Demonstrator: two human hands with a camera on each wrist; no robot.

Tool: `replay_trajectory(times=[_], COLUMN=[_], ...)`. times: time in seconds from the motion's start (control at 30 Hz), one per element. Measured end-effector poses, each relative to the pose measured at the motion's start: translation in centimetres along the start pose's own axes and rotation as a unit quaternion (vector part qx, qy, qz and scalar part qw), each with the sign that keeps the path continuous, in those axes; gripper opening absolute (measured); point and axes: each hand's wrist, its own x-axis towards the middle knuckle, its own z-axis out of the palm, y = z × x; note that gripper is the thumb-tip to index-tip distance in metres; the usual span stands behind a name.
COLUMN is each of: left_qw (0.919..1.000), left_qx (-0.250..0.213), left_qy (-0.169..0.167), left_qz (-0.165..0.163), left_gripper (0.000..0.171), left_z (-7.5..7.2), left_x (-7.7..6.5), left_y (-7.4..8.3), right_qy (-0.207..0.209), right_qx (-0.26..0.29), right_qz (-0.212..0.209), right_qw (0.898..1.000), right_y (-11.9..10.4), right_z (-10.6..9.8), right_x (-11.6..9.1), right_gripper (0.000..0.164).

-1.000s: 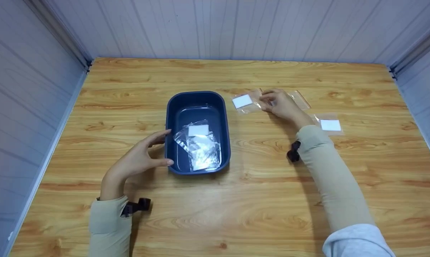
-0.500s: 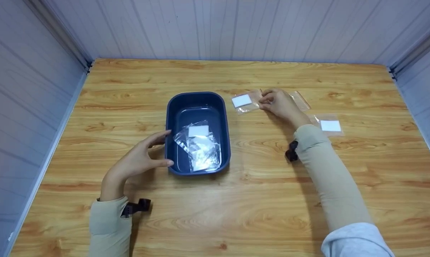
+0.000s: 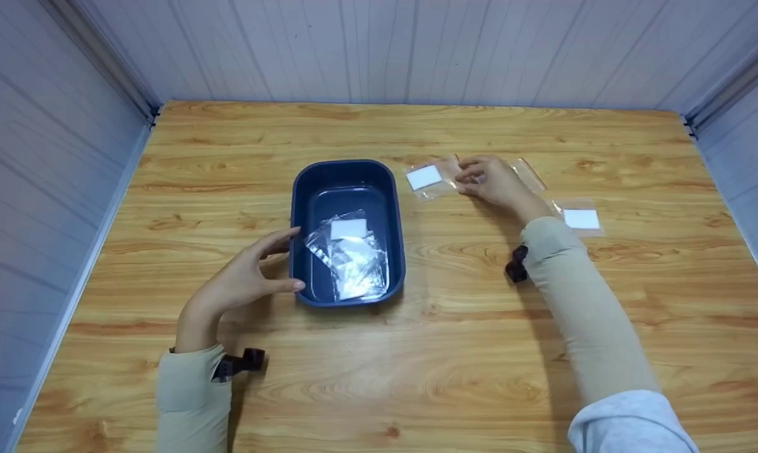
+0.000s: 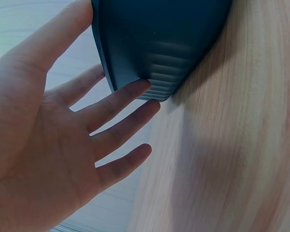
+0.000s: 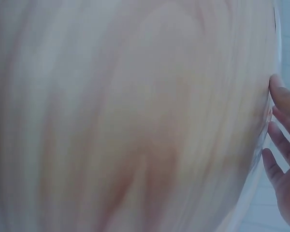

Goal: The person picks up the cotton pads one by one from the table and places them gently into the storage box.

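Note:
My left hand rests at the left rim of a blue plastic bin. In the left wrist view its fingers are spread and fairly straight, the tips at the bin's ribbed wall. Inside the bin lie several clear zip bags, one with a white rectangle on top. My right hand reaches down over a clear zip bag, which it mostly covers. The fingers are apart, their tips beside another zip bag with a white rectangle. In the right wrist view the right fingers look extended at the tabletop.
One more zip bag with a white rectangle lies right of my right wrist. The wood-grain table meets pale panel walls at the back and on both sides. A dark wrist camera sticks out beside the right sleeve.
Nearly nothing differs. My right fingertips stay by the bags with only a slight shift, and the left hand and bin hold their place.

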Motion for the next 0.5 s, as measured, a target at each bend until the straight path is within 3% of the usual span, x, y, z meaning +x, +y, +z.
replay_trajectory(times=[0.5], left_qw=[1.0], left_qx=[0.003], left_qy=[0.002], left_qz=[-0.008], left_gripper=[0.09], left_z=[-0.06], left_x=[-0.09], left_y=[0.14], right_qy=[0.026], right_qx=[-0.022], right_qz=[-0.019], right_qw=[0.999], right_y=[-0.04], right_z=[0.21], right_x=[-0.1], right_gripper=[0.017])
